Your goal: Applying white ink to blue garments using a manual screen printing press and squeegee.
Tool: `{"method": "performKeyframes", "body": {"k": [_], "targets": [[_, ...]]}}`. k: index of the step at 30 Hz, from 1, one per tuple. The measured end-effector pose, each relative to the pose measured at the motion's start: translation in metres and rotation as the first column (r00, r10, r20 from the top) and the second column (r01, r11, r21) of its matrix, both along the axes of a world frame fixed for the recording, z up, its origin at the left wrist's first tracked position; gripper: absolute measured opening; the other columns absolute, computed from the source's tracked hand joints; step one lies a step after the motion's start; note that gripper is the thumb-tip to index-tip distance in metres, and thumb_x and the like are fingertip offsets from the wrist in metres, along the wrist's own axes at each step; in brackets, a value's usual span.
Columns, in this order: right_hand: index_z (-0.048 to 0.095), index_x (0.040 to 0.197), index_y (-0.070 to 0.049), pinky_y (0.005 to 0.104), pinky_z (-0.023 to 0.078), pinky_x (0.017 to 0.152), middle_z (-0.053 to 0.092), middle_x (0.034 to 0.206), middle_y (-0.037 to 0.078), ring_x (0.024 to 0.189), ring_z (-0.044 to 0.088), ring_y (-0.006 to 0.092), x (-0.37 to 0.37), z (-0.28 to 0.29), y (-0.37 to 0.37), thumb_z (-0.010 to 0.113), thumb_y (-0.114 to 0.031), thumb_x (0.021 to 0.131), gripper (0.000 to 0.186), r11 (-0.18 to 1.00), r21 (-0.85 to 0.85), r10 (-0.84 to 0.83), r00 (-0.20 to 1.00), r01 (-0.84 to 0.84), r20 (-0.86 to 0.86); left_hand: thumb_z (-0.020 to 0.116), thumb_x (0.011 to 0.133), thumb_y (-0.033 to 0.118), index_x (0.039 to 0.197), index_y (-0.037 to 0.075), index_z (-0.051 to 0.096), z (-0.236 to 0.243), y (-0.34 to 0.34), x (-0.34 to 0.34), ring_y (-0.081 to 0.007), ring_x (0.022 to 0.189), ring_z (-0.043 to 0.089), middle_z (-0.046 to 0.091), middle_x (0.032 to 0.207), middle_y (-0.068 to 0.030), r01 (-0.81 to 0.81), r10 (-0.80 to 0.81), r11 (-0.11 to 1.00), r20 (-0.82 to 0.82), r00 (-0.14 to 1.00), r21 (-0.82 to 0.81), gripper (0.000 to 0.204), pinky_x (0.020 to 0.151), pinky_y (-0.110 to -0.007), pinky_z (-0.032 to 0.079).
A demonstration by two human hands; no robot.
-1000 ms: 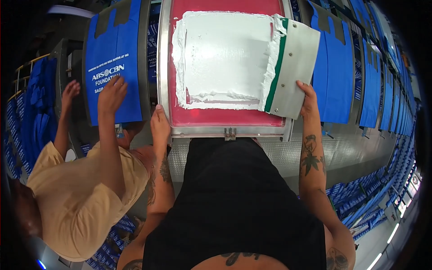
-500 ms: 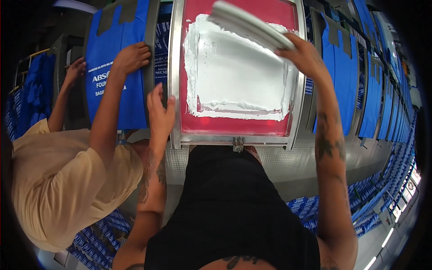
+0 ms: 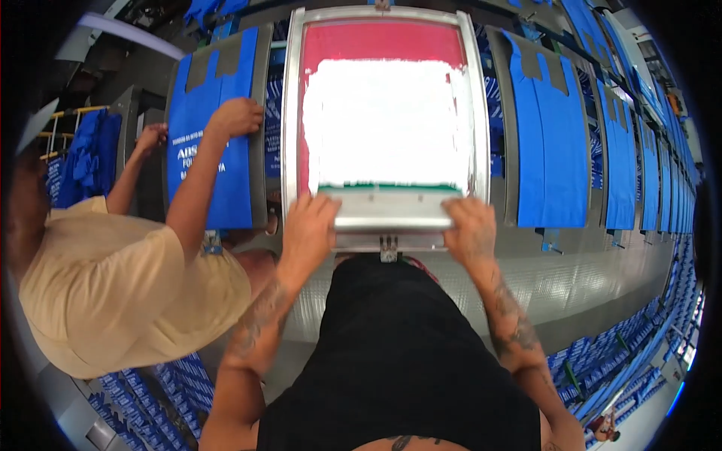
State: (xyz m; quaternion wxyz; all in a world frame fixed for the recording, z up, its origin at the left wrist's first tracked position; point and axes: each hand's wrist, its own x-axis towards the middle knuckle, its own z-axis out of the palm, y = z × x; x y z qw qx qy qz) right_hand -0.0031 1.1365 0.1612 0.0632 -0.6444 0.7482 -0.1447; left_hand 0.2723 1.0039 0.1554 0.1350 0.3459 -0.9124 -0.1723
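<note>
Inking step: left hand [image 3: 308,231] and right hand [image 3: 471,228] pinch the metal-handled squeegee [image 3: 392,212] (thumbs probably beneath); next move calls for level lifting

At left, a co-worker in a tan short-sleeved shirt [image 3: 135,286], beside a flat blue white-printed fabric bag [image 3: 232,192]; at right, flat blue fabric bags [image 3: 553,154] on dark grey boards [image 3: 555,77].

Silver squeegee [image 3: 395,209], green blade [image 3: 391,186]; white ink [image 3: 387,120]; pinkish-red screen mesh [image 3: 383,41], 12 o'clock; blue tote bag [image 3: 550,150], 2 o'clock.
</note>
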Motion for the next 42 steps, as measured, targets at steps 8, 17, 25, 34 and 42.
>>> {"method": "performKeyframes", "body": {"k": [8, 17, 25, 34, 42], "targets": [[0.069, 0.091, -0.014, 0.0514, 0.035, 0.105, 0.069, 0.095, 0.003, 0.094, 0.063, 0.0241, -0.023, -0.045, -0.050, 0.070, -0.011, 0.062, 0.029, 0.996, 0.087, -0.033, 0.999, 0.036, -0.032, 0.067, 0.058, -0.006, 0.094, 0.003, 0.065, -0.044, -0.050, -0.022, -0.0360, 0.095, 0.056, 0.061, 0.099, -0.0125, -0.040, 0.040, 0.998, 0.007, 0.999, 0.046, 0.037, 0.081, -0.043, 0.051], [0.071, 0.103, -0.016, 0.0559, 0.034, 0.100, 0.071, 0.087, 0.008, 0.091, 0.066, 0.0251, -0.055, -0.028, -0.105, 0.073, -0.019, 0.064, 0.039, 0.951, 0.294, -0.066, 0.992, 0.095, -0.107, 0.061, 0.076, 0.004, 0.094, 0.006, 0.068, -0.001, -0.105, -0.053, -0.0343, 0.094, 0.060, 0.063, 0.092, -0.0134, -0.145, 0.095, 0.973, 0.262, 0.960, 0.179, 0.020, 0.079, -0.045, 0.053], [0.073, 0.086, -0.015, 0.0508, 0.047, 0.082, 0.070, 0.078, 0.009, 0.079, 0.068, 0.0307, -0.063, -0.024, -0.147, 0.066, -0.017, 0.067, 0.021, 0.948, 0.279, -0.122, 0.985, 0.151, -0.118, 0.070, 0.068, 0.005, 0.095, 0.004, 0.069, -0.027, -0.146, -0.077, -0.0389, 0.094, 0.062, 0.064, 0.102, -0.0156, -0.245, 0.174, 0.952, 0.337, 0.925, 0.183, 0.027, 0.082, -0.045, 0.053], [0.072, 0.095, -0.017, 0.0596, 0.031, 0.101, 0.070, 0.094, 0.006, 0.090, 0.065, 0.0261, -0.025, -0.045, -0.025, 0.071, -0.011, 0.059, 0.037, 0.998, 0.061, -0.024, 0.999, 0.026, -0.034, 0.064, 0.066, 0.003, 0.088, 0.006, 0.065, -0.036, -0.036, -0.009, -0.0330, 0.091, 0.058, 0.063, 0.089, -0.0105, -0.025, 0.022, 0.999, 0.101, 0.995, 0.027, 0.022, 0.073, -0.043, 0.053], [0.072, 0.085, -0.014, 0.0467, 0.052, 0.071, 0.069, 0.077, 0.014, 0.076, 0.067, 0.0331, -0.079, -0.030, -0.179, 0.067, -0.023, 0.066, 0.022, 0.997, 0.055, -0.043, 0.997, 0.047, -0.063, 0.063, 0.070, 0.006, 0.087, 0.003, 0.070, -0.026, -0.177, -0.083, -0.0369, 0.094, 0.060, 0.066, 0.091, -0.0157, -0.055, 0.049, 0.998, 0.164, 0.985, 0.035, 0.019, 0.082, -0.043, 0.053]]}}
